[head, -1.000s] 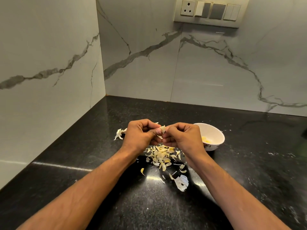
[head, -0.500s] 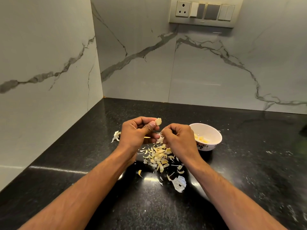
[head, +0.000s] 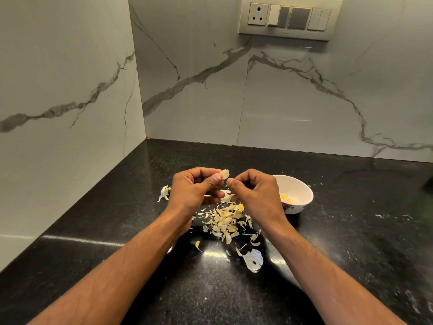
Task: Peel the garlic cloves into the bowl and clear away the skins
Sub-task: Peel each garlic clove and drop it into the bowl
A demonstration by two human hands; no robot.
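My left hand (head: pixel 194 187) pinches a pale garlic clove (head: pixel 225 174) between thumb and forefinger, above the black counter. My right hand (head: pixel 255 193) is curled just right of it, its fingertips pinching a thin strip of skin (head: pixel 227 195) that hangs down. Below both hands lies a heap of garlic skins (head: pixel 225 219). A white bowl (head: pixel 302 191) with a few yellowish peeled cloves (head: pixel 287 198) stands right of my right hand, partly hidden by it.
A separate tuft of skin (head: pixel 164 192) lies left of my left hand, and a larger white papery piece (head: pixel 254 260) lies nearer me. Marble walls close the counter (head: pixel 351 231) at the left and back. A switch panel (head: pixel 290 17) is on the back wall.
My hands have drawn slightly apart. The clove now shows bare at my left fingertips, and a strip of skin has come away with my right hand.
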